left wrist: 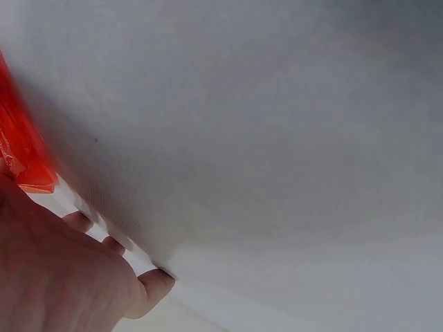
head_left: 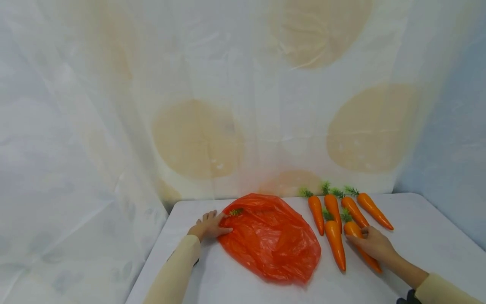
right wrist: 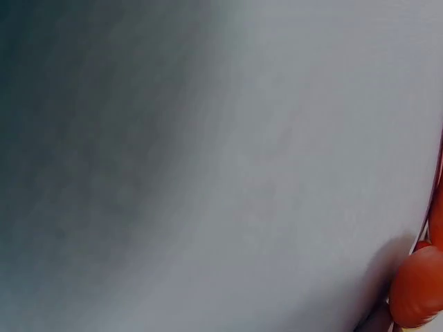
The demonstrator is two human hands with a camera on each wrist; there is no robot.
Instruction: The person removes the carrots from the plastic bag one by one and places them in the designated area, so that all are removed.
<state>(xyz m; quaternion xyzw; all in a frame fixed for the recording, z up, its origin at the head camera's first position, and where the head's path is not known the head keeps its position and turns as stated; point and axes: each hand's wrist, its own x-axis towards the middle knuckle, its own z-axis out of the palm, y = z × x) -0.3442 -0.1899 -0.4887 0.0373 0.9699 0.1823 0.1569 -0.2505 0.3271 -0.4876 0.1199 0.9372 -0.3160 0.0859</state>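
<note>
A crumpled red plastic bag [head_left: 269, 240] lies on the table, with a green leafy sprig [head_left: 236, 212] showing at its upper left. My left hand [head_left: 210, 226] is at the bag's left edge, its thumb pointing toward the plastic and its fingers spread. In the left wrist view the fingers [left wrist: 158, 282] look extended near the white surface, beside the red plastic. On the right, my right hand [head_left: 373, 245] holds an orange carrot [head_left: 353, 229] with a green top, thumb on one side and fingers on the other. The right wrist view catches only a carrot's rounded orange part [right wrist: 419, 287].
Several more carrots lie between the bag and the right hand and behind it, including one close by [head_left: 336, 245] and one at the far right [head_left: 373, 210]. The white table [head_left: 429, 236] ends at a spotted curtain [head_left: 262, 105] behind.
</note>
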